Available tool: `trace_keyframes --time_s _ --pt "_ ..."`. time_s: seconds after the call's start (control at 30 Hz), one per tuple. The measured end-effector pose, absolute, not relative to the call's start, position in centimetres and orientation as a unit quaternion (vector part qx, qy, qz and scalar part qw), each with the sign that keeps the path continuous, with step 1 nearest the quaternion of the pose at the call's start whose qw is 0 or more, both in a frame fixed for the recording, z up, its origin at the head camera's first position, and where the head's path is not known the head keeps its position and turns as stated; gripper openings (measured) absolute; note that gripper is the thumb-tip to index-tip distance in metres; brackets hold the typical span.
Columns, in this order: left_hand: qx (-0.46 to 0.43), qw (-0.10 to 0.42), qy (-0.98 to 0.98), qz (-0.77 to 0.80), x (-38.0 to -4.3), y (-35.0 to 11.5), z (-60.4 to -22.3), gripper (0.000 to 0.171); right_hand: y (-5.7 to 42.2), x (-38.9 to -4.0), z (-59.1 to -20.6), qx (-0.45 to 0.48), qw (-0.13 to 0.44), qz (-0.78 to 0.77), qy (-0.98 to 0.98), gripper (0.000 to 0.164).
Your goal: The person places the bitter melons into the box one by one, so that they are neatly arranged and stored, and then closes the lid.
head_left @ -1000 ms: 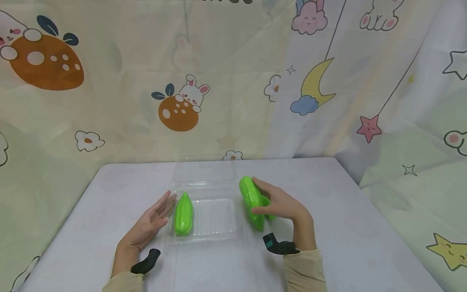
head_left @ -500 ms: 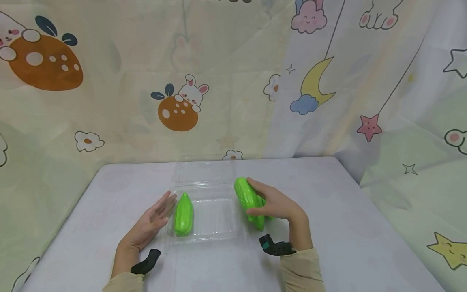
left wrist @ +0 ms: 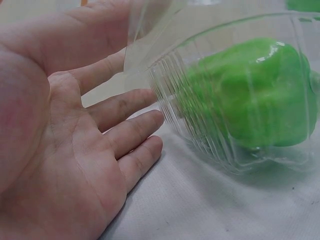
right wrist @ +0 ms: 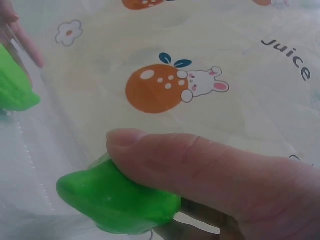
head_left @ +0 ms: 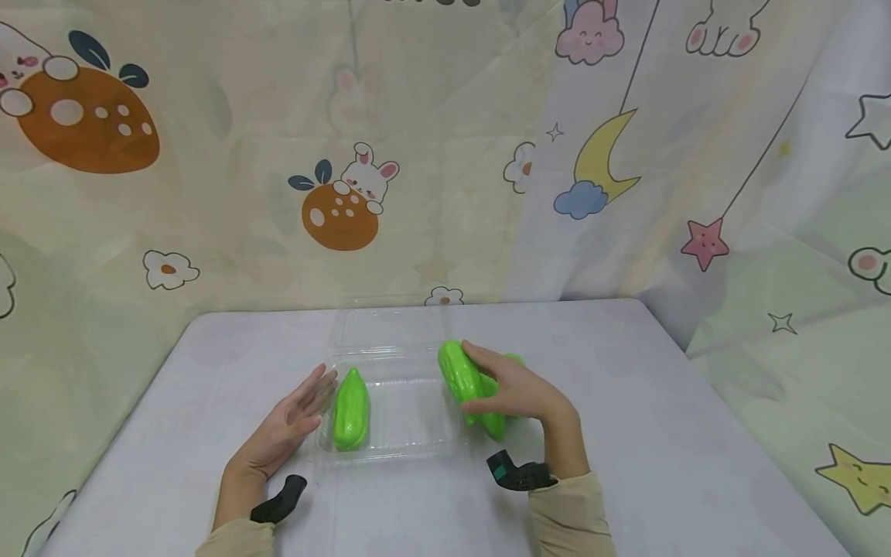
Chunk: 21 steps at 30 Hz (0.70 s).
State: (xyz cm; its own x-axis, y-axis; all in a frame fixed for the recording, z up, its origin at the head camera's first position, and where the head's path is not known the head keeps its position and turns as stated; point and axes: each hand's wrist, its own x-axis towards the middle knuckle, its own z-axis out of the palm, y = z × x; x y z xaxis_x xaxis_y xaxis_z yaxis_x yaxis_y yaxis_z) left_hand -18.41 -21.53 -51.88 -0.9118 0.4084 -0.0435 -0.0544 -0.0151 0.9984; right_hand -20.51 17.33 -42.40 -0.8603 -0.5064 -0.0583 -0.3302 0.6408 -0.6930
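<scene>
A bright green, ridged toy vegetable with a pointed tip (head_left: 351,410) lies lengthwise in the left part of a clear plastic box (head_left: 411,449). My left hand (head_left: 281,425) stands beside the box's left wall, palm facing it, fingers extended; in the left wrist view the fingertips are right at the ribbed plastic. My right hand (head_left: 518,387) grips a second, similar green vegetable (head_left: 458,371) between thumb and fingers, at the box's right edge. More green (head_left: 516,359) shows behind and under that hand, mostly hidden by it.
The box's clear lid (head_left: 393,329) lies folded back, toward the rear of the white table (head_left: 592,333). Behind the table hangs a printed cloth (head_left: 438,155) with rabbits, a moon and stars. A black band (head_left: 522,472) sits on each wrist.
My right hand has shifted left with the green vegetable, up to the box's right edge. More green has come into sight behind the hand. My left hand has stayed in place.
</scene>
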Motion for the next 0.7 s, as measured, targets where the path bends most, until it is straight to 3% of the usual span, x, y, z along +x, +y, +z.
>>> trace_keyframes --time_s 0.7 --pt "0.15 0.161 0.69 0.69 -18.4 -21.6 -52.0 0.08 15.8 -20.6 -42.8 -0.275 0.115 -0.344 0.89 0.094"
